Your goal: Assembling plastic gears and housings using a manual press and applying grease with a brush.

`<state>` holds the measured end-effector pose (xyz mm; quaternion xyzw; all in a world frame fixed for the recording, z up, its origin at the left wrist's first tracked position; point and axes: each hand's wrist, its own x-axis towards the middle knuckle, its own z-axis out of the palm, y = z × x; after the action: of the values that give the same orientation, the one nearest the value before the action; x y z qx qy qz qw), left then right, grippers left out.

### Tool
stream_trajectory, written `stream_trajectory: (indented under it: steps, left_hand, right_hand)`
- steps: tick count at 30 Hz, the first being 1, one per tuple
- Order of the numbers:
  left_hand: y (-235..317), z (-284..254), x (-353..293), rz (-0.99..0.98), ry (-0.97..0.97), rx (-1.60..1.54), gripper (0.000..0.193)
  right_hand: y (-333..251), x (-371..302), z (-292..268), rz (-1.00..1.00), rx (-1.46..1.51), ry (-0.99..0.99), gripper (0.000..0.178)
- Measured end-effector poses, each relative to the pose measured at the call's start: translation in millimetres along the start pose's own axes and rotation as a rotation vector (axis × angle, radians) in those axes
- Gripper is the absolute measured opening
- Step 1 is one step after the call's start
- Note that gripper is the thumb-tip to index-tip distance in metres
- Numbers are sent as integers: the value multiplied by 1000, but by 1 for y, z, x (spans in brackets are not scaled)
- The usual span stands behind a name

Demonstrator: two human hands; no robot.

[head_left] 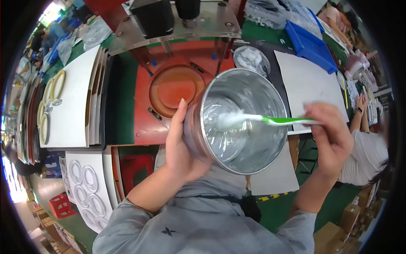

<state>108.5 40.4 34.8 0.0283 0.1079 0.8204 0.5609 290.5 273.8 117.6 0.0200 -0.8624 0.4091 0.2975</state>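
Observation:
My left hand (179,154) is wrapped round the outside of a round metal pot (264,146), its thumb up along the side. The pot is tilted with its mouth toward me, and its inner wall shines with smeary wet streaks. My right hand (332,135) pinches the end of a toothbrush (275,121) with a green and white handle. The toothbrush reaches over the rim into the pot; its head is blurred and looks coated in something white. Behind the pot stands a dish (241,53) holding white, paste-like lumps.
Beyond my left hand is a press with a red base (146,127) and an orange-brown round seat (173,91). Cardboard sheets (74,101) with cream rings stand at left. A white board (304,80) and a blue tray (311,46) lie at right. Other people sit nearby.

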Motion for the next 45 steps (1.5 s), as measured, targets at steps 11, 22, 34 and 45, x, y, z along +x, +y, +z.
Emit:
stream_trajectory:
  steps: [11, 22, 34, 45]
  left_hand:
    - [-14, -2, 12, -12, -23, -96, 66]
    - [-31, 80, 40, -52, -8, 97, 68]
    - [-46, 258, 148, 183, -533, 239, 66]
    - [43, 408, 257, 653, -411, 526, 48]
  right_hand:
    - [32, -3, 16, 274, 176, 584, 34]
    - [4, -41, 53, 333, 532, 411, 90]
    - [-39, 65, -54, -226, -202, 764, 57]
    - [-44, 302, -128, -345, -550, 1040, 60]
